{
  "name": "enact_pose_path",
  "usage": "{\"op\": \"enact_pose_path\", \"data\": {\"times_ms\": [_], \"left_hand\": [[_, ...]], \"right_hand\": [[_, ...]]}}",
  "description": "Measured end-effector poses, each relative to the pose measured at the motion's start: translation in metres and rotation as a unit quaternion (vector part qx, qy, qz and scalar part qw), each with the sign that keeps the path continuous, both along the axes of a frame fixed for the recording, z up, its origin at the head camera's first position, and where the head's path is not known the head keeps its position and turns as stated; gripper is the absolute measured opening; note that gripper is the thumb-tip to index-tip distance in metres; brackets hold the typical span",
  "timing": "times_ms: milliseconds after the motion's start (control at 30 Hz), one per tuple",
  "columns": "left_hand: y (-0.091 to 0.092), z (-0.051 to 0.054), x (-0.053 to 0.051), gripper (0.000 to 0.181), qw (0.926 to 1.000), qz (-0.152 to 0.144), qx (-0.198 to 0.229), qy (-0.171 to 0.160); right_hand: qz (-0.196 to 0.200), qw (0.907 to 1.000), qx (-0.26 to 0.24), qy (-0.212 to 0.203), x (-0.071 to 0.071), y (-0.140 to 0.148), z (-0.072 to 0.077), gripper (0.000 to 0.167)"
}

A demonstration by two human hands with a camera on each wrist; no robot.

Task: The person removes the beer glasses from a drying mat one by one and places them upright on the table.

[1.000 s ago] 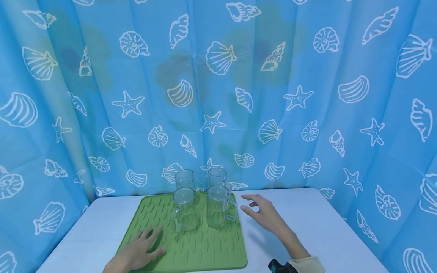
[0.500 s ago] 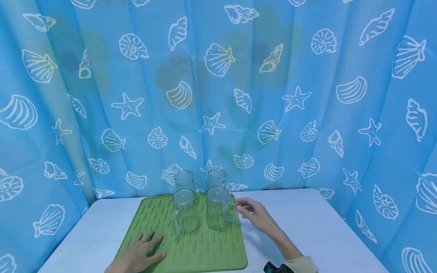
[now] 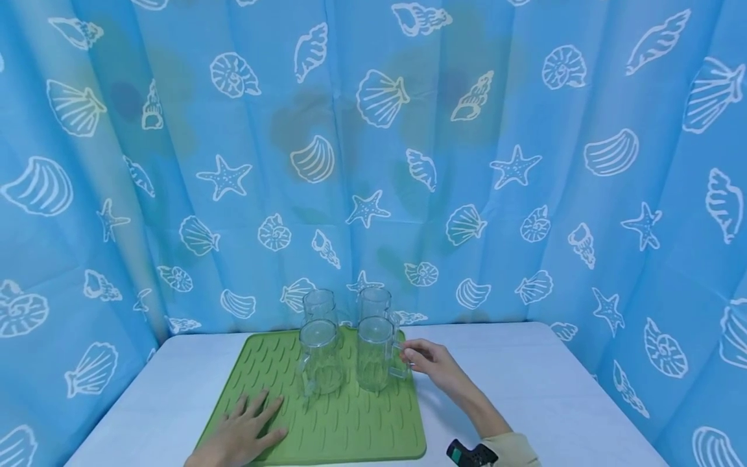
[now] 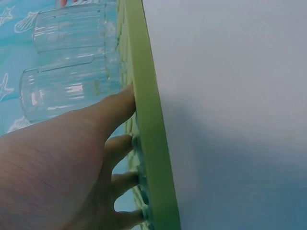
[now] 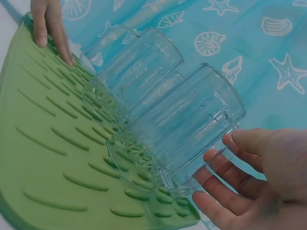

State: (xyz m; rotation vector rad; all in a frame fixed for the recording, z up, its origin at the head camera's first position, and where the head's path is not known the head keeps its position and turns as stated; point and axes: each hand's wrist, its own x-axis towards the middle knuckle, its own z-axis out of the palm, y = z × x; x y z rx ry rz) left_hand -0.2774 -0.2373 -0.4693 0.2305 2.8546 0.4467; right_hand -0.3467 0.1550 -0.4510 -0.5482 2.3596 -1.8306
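Note:
Several clear glass mugs stand upright on a green ridged mat in the head view. My right hand (image 3: 434,366) grips the handle of the front right mug (image 3: 372,360), thumb and index finger near the handle's top. In the right wrist view that glass mug (image 5: 192,124) stands on the mat, and my other fingers show behind its handle. My left hand (image 3: 242,431) rests with spread fingers on the left front part of the mat (image 3: 362,438). The front left mug (image 3: 323,373) is nearest to it, with its handle towards the left.
Two more glass mugs, a back left one (image 3: 318,301) and a back right one (image 3: 375,299), stand behind the front pair. The mat lies on a white table (image 3: 502,363). A blue curtain (image 3: 408,194) with white shells hangs behind and at both sides.
My right hand has moved left from beside the mat to the front right mug's handle, and its fingers have closed on it. The left hand stays on the mat.

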Motion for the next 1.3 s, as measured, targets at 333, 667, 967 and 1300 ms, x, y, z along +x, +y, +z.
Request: {"op": "enact_pose_path", "data": {"times_ms": [333,667,967,1300], "left_hand": [[0.0,0.001,0.003,0.076,1.0,-0.002,0.0,0.005],[0.0,0.002,0.0,0.075,1.0,-0.004,-0.006,0.003],[-0.001,-0.002,0.002,0.074,1.0,0.0,0.003,-0.001],[0.0,0.003,0.004,0.073,0.9999,-0.007,-0.003,0.007]], "right_hand": [[0.049,0.9931,-0.063,-0.085,0.001,0.001,-0.003,0.055],[0.111,0.9872,-0.084,-0.077,-0.001,0.004,-0.005,0.047],[0.156,0.9855,-0.047,-0.049,0.004,0.003,-0.007,0.047],[0.134,0.99,-0.041,0.007,0.006,-0.008,-0.008,0.039]]}}
